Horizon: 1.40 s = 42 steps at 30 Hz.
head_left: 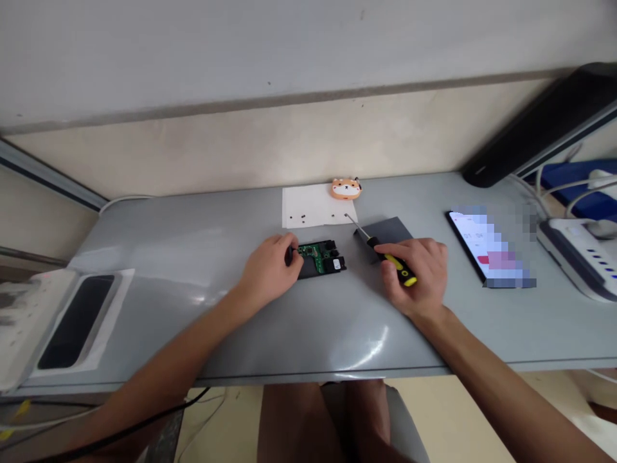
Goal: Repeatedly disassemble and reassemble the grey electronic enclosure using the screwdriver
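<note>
My left hand (272,269) is closed at the left end of an opened black electronic device (308,269). A green circuit board (318,256) shows inside it, and part of that end is hidden by my fingers. My right hand (418,273) grips a black and yellow screwdriver (398,265), its thin shaft slanting up and left. The tip reaches a tiny dark screw (346,215) on a white sheet of paper (318,199); whether they touch I cannot tell. Several other small screws lie on the sheet. Beneath the screwdriver rests a dark grey cover (388,230).
An orange animal-faced case (346,188) sits on the paper's back edge. To the right are a lit phone (486,247), a white power strip (585,254) and a black cylinder (540,122). A dark phone (77,321) lies at the left. A wall (216,154) bounds the desk behind.
</note>
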### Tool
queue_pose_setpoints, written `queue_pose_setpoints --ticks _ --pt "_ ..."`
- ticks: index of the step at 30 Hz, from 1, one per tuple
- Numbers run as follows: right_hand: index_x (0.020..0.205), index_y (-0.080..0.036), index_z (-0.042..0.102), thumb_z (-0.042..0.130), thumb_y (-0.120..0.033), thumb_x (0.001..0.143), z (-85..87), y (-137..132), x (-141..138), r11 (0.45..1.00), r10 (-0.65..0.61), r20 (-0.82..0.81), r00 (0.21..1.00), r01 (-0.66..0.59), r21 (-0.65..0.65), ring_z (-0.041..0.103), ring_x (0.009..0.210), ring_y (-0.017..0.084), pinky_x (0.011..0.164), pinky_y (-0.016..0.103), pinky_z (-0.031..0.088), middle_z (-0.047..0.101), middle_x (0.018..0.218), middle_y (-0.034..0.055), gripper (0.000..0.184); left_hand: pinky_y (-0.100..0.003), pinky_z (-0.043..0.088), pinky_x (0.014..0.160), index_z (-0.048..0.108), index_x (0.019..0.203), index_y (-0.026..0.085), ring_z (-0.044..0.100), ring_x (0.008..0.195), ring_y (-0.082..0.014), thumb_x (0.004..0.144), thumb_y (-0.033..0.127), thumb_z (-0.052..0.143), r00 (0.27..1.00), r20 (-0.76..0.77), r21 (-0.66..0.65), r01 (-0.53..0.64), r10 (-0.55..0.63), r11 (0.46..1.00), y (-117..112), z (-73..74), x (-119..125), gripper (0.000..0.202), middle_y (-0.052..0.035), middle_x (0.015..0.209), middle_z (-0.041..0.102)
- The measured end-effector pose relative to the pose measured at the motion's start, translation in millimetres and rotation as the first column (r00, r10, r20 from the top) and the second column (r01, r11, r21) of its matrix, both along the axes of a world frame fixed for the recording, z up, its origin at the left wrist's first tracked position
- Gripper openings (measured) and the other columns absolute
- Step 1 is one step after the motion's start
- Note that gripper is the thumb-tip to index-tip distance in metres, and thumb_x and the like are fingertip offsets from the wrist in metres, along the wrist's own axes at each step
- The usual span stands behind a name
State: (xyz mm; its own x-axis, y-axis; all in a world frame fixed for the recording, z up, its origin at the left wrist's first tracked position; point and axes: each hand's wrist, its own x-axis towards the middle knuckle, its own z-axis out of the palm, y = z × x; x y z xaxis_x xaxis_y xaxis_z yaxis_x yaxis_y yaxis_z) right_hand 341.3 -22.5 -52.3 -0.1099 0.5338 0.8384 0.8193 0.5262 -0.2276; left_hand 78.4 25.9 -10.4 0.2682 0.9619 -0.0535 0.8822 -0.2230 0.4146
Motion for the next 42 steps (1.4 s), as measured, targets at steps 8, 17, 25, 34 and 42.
queue_pose_setpoints --ticks 8,17,25,34,42 --pt "0.106 -0.026 0.068 0.061 -0.017 0.099 -0.3 -0.2 -1.1 0.999 0.032 -0.011 0.999 -0.032 -0.001 0.061 0.075 0.021 0.075 0.040 0.037 0.071 0.078 -0.0005 0.014 -0.034 0.046 0.072 0.065 0.096 0.023 0.064 0.077 -0.0211 0.093 0.020 0.061 0.991 0.053 -0.040 0.123 -0.121 0.992 5.1 7.3 -12.4 0.006 -0.0017 0.087 0.070" --pt "0.104 -0.026 0.070 0.060 -0.020 0.101 -1.4 0.0 1.7 0.998 0.068 -0.047 0.997 -0.068 0.005 0.060 0.072 0.020 0.073 0.040 0.038 0.073 0.079 -0.0001 0.012 -0.033 0.047 0.070 0.063 0.091 0.023 0.065 0.077 -0.0203 0.095 0.017 0.059 0.995 0.097 -0.002 0.032 -0.032 0.999 0.7 0.9 -7.6 0.009 -0.0010 0.085 0.071" --pt "0.103 -0.026 0.072 0.061 -0.019 0.099 -3.8 -1.0 3.9 0.996 0.088 -0.119 0.989 -0.086 0.018 0.063 0.071 0.021 0.072 0.040 0.042 0.073 0.078 0.0012 0.014 -0.047 0.057 0.103 0.068 0.126 0.023 0.067 0.122 -0.0306 0.099 0.025 0.059 0.976 0.089 0.164 0.184 -0.201 0.969 -5.2 -1.9 -11.1 0.028 -0.0123 0.133 0.069" --pt "0.100 -0.027 0.077 0.063 -0.017 0.098 -3.4 -2.4 5.6 0.993 0.116 -0.273 0.955 -0.116 0.017 0.066 0.070 0.022 0.068 0.038 0.049 0.076 0.078 0.0018 0.017 -0.052 0.042 0.125 0.060 0.154 0.030 0.062 0.139 -0.0322 0.100 0.037 0.073 0.849 0.095 0.097 0.511 -0.519 0.854 0.3 -16.8 -8.7 0.056 -0.0087 0.147 0.070" --pt "0.096 -0.024 0.078 0.059 -0.027 0.104 -2.6 -2.7 -0.1 0.981 0.178 -0.348 0.920 -0.138 0.136 0.065 0.064 0.021 0.060 0.038 0.046 0.071 0.070 0.0028 0.021 -0.052 0.047 0.124 0.064 0.149 0.030 0.062 0.139 -0.0328 0.093 0.032 0.082 0.896 0.194 0.089 0.389 -0.399 0.917 -3.4 -17.7 -0.5 0.059 -0.0078 0.146 0.070"
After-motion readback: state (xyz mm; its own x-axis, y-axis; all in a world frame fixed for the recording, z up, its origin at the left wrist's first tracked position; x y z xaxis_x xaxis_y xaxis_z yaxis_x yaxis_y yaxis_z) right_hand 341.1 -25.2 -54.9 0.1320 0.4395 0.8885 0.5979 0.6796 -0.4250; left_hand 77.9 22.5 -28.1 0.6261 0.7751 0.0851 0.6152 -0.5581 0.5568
